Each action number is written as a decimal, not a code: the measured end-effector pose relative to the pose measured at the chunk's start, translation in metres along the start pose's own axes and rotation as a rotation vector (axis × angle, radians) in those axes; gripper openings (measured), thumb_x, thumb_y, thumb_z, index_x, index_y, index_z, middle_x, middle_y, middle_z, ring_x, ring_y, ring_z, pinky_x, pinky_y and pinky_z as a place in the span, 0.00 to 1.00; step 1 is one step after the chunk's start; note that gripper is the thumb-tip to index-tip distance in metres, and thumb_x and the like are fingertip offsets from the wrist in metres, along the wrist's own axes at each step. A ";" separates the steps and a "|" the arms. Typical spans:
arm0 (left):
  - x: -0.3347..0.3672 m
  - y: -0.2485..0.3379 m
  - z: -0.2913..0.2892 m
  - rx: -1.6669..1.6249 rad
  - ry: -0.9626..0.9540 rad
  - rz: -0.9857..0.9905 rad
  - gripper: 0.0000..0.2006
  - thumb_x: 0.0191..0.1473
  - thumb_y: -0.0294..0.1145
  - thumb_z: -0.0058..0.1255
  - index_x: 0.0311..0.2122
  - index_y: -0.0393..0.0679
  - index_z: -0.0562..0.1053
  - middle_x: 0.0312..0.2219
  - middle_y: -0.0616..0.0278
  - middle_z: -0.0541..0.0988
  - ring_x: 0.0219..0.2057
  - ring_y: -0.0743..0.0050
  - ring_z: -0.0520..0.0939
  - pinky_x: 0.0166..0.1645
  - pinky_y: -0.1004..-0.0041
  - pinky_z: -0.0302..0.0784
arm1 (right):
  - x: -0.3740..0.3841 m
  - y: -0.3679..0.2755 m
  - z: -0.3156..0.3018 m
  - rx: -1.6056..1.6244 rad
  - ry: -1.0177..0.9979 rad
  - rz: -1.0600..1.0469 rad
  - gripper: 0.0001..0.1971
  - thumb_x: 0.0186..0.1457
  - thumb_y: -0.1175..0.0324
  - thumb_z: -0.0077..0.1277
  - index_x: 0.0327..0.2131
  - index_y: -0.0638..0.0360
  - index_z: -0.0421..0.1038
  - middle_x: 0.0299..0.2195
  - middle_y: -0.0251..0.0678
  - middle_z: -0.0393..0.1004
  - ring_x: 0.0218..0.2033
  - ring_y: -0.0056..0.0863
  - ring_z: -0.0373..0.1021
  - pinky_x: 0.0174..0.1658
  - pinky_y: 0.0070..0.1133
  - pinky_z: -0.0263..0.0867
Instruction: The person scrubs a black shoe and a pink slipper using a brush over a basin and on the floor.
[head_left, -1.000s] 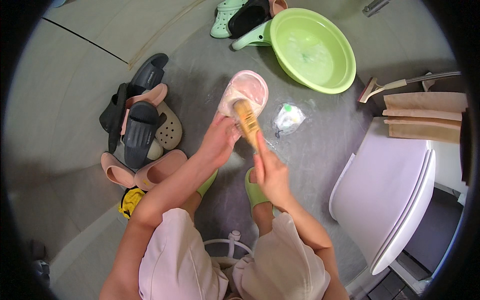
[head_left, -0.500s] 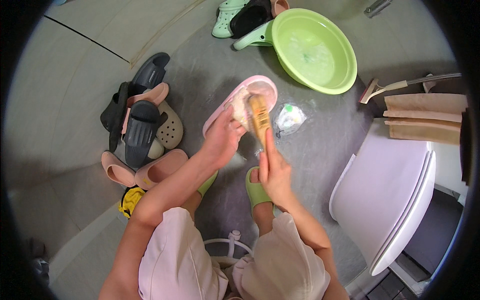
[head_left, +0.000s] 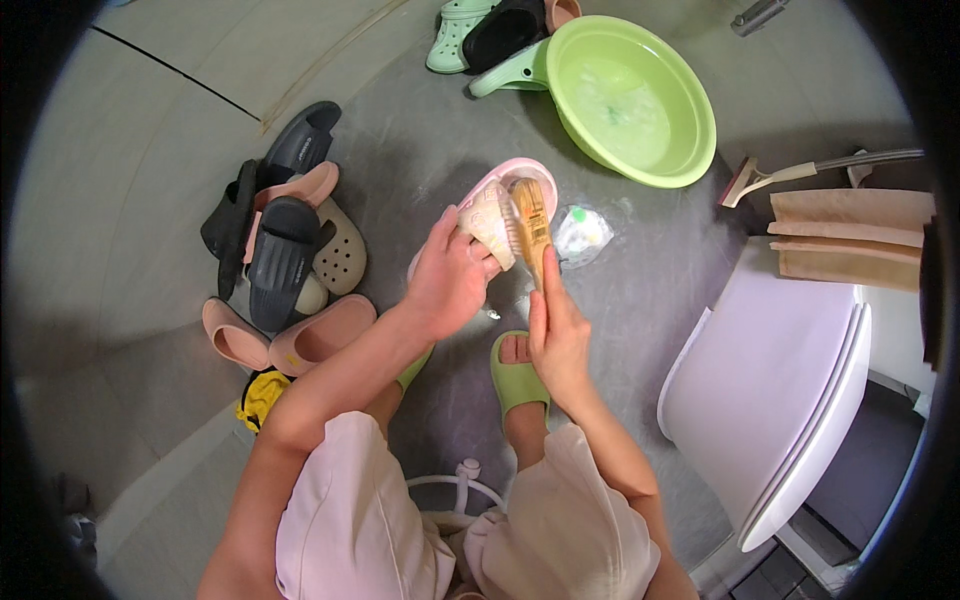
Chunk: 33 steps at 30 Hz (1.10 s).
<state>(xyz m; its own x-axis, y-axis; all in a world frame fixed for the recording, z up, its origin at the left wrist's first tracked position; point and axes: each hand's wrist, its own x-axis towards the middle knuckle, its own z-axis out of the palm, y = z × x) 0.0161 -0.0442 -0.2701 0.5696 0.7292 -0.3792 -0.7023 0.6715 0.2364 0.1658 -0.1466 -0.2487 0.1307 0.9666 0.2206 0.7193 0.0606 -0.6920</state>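
Note:
A pink slipper (head_left: 541,175) with a cream strap (head_left: 487,220) is tilted in my left hand (head_left: 446,278), whose fingers are wrapped under and around the strap. Part of its sole is hidden behind that hand. My right hand (head_left: 560,338) grips the handle of a wooden scrubbing brush (head_left: 534,225). The brush's pale bristles press against the side of the strap. Just right of the brush, a clear plastic packet (head_left: 583,238) with something white and a green spot in it lies on the wet grey floor.
A green basin (head_left: 690,110) of soapy water stands at the far right, by mint clogs (head_left: 452,38). Dark slides (head_left: 283,262), a beige clog (head_left: 340,255) and pink slippers (head_left: 325,338) are piled at the left. A white toilet (head_left: 760,370) stands at the right, below a squeegee (head_left: 768,180).
The slipper has been rolled so its strap faces the brush more. My right hand and the brush have shifted slightly to the right. My right foot's toes show more in the green slipper.

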 end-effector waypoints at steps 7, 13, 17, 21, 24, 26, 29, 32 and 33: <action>-0.010 0.002 0.019 0.044 0.017 0.004 0.32 0.64 0.61 0.29 0.62 0.46 0.61 0.55 0.60 0.72 0.53 0.66 0.71 0.55 0.67 0.63 | -0.001 0.001 -0.003 -0.035 -0.084 -0.041 0.30 0.58 0.72 0.52 0.64 0.54 0.58 0.22 0.44 0.71 0.19 0.40 0.71 0.23 0.33 0.68; -0.007 0.001 0.030 0.005 -0.032 0.000 0.34 0.65 0.60 0.27 0.63 0.40 0.58 0.59 0.56 0.66 0.62 0.60 0.64 0.67 0.63 0.52 | -0.011 -0.015 -0.003 -0.034 -0.134 -0.079 0.30 0.57 0.73 0.52 0.63 0.54 0.60 0.23 0.44 0.72 0.20 0.41 0.71 0.24 0.34 0.68; -0.008 -0.003 0.022 0.042 -0.028 -0.040 0.34 0.65 0.59 0.26 0.64 0.39 0.57 0.60 0.57 0.65 0.62 0.62 0.63 0.67 0.62 0.51 | 0.009 0.004 -0.008 0.010 0.035 0.043 0.31 0.56 0.73 0.52 0.64 0.53 0.59 0.24 0.44 0.73 0.20 0.41 0.71 0.25 0.33 0.69; -0.008 -0.004 0.023 0.136 0.007 -0.006 0.34 0.65 0.60 0.24 0.65 0.44 0.56 0.62 0.58 0.64 0.63 0.62 0.62 0.68 0.62 0.51 | -0.006 -0.014 -0.005 0.024 -0.088 -0.051 0.30 0.57 0.74 0.51 0.64 0.55 0.58 0.25 0.46 0.74 0.22 0.42 0.72 0.26 0.33 0.69; -0.008 -0.003 0.021 0.128 -0.002 -0.005 0.33 0.66 0.59 0.25 0.65 0.43 0.57 0.62 0.59 0.64 0.63 0.64 0.63 0.68 0.63 0.51 | 0.001 -0.007 -0.008 0.009 -0.082 -0.031 0.30 0.57 0.74 0.51 0.64 0.55 0.58 0.25 0.46 0.74 0.22 0.42 0.72 0.26 0.33 0.69; -0.010 -0.004 0.026 0.144 0.024 0.013 0.29 0.67 0.53 0.30 0.63 0.41 0.59 0.60 0.59 0.66 0.61 0.68 0.64 0.67 0.63 0.52 | 0.011 0.000 -0.012 0.025 -0.010 0.071 0.31 0.57 0.73 0.51 0.64 0.54 0.58 0.25 0.46 0.74 0.22 0.41 0.72 0.26 0.32 0.69; -0.005 -0.009 0.005 0.405 0.117 0.054 0.25 0.67 0.47 0.34 0.60 0.38 0.62 0.56 0.62 0.69 0.58 0.72 0.66 0.64 0.66 0.55 | 0.003 -0.008 -0.009 0.007 -0.008 -0.009 0.30 0.57 0.73 0.51 0.64 0.53 0.59 0.25 0.45 0.74 0.21 0.41 0.72 0.25 0.32 0.69; -0.015 -0.005 0.025 0.779 0.221 0.119 0.17 0.65 0.36 0.40 0.53 0.36 0.70 0.46 0.67 0.75 0.49 0.80 0.70 0.58 0.73 0.61 | 0.001 -0.003 -0.012 -0.016 -0.049 -0.006 0.30 0.57 0.73 0.51 0.64 0.52 0.59 0.24 0.45 0.74 0.21 0.40 0.72 0.25 0.33 0.69; -0.019 -0.002 0.031 0.973 0.286 0.102 0.15 0.64 0.34 0.41 0.50 0.36 0.72 0.44 0.67 0.76 0.46 0.81 0.71 0.56 0.75 0.63 | 0.004 0.003 -0.014 -0.003 -0.015 -0.005 0.30 0.57 0.72 0.51 0.64 0.51 0.59 0.24 0.44 0.73 0.20 0.40 0.72 0.24 0.32 0.68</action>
<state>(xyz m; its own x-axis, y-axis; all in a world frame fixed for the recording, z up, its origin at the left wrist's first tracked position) 0.0202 -0.0549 -0.2356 0.3132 0.8158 -0.4861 -0.0172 0.5166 0.8560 0.1782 -0.1458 -0.2405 0.1164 0.9700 0.2136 0.7223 0.0649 -0.6885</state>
